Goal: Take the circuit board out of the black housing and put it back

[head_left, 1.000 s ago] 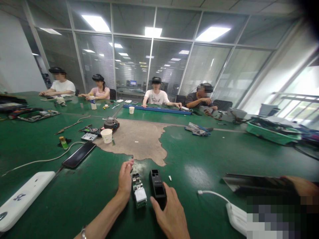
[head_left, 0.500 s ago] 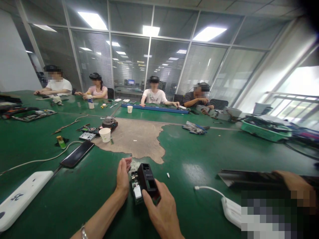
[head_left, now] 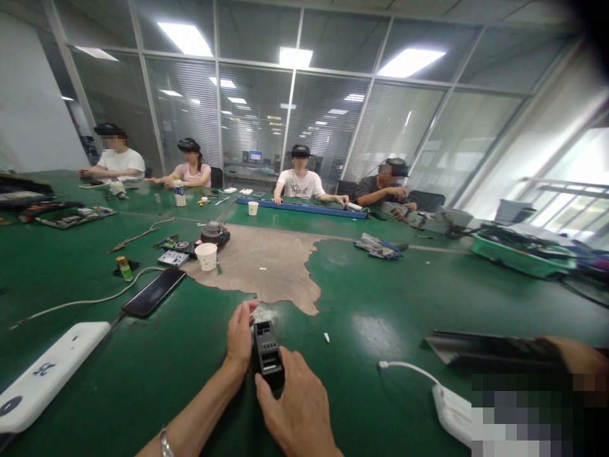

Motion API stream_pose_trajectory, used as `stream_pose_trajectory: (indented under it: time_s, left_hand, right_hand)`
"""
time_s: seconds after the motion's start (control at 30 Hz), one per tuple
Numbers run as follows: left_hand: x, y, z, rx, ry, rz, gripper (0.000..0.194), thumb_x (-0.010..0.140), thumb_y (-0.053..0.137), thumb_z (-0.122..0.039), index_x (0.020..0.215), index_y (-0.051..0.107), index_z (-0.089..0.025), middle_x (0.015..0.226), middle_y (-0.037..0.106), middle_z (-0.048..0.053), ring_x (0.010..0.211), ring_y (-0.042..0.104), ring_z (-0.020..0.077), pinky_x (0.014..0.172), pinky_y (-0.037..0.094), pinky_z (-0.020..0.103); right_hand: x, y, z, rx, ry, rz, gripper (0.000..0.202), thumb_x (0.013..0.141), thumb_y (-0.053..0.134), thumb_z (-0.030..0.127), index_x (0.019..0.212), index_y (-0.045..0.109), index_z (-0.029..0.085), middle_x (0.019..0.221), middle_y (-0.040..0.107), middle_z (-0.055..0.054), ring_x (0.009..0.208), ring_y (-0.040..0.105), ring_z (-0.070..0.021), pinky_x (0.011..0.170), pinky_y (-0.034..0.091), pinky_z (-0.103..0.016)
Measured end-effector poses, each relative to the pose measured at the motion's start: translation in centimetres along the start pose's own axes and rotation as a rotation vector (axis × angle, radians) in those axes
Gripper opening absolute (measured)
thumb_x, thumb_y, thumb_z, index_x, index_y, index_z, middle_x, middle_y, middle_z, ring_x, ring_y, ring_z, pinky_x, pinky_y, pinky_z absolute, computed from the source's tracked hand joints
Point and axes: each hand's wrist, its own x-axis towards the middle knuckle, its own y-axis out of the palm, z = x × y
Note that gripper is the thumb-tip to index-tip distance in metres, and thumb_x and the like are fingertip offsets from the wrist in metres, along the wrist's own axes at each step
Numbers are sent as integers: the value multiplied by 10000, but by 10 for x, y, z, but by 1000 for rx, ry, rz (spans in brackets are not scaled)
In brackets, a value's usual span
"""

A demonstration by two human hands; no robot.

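Note:
Just in front of me, a black plastic housing (head_left: 266,348) with rectangular cut-outs in its upper face stands over the green tabletop. My right hand (head_left: 299,400) grips it at the near end, thumb on the left and fingers along the right side. My left hand (head_left: 240,335) lies along the housing's left side, fingers stretched forward and holding nothing; whether it touches the housing I cannot tell. The small circuit board is out of sight, with the housing where it was.
A phone (head_left: 155,291), white power bank (head_left: 52,374) and paper cup (head_left: 206,256) lie to the left. At right are a white cable (head_left: 409,366), a black panel (head_left: 490,349) under another person's hand, gloves (head_left: 379,246) and a green basket (head_left: 523,252). Several people sit across the table.
The black housing has shifted left, over the spot where the circuit board showed. My right hand moved with it. The view has turned slightly left.

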Motion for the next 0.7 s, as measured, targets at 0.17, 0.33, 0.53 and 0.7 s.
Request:
stream_pose_trajectory:
  time_s: [0.17, 0.33, 0.53, 0.7]
  left_hand:
    - [-2, 0, 0, 43, 33, -5, 501, 821, 522, -614, 904, 719, -161, 1068, 703, 125, 1065, 617, 260, 961, 417, 407]
    - [-5, 0, 3, 100, 66, 21, 482, 835, 515, -602, 896, 718, -169, 1073, 701, 110, 1051, 614, 252, 965, 404, 391]
    - [-4, 0, 0, 82, 46, -1, 503, 822, 520, -621, 901, 719, -167, 1047, 708, 110, 1041, 621, 254, 968, 407, 395]
    - [-2, 0, 0, 31, 26, 3, 510, 815, 529, -624, 903, 716, -158, 1051, 710, 117, 1055, 624, 254, 1001, 393, 410]
  right_hand:
    - [-15, 29, -9, -48, 12, -49, 312, 786, 601, 273, 1094, 607, 224, 923, 670, -86, 820, 674, -257, 699, 509, -319]
    - [-23, 42, -17, 5, 19, -124, 492, 789, 646, 347, 1242, 531, 195, 1094, 638, -136, 993, 635, -315, 770, 533, -383]
    - [-18, 36, -16, 47, -8, -132, 409, 800, 650, 370, 1159, 577, 190, 1014, 654, -121, 945, 644, -304, 786, 535, -391]
    - [-13, 28, -6, 102, 27, -101, 248, 807, 629, 311, 1029, 627, 198, 864, 651, -71, 804, 657, -248, 721, 530, -338]
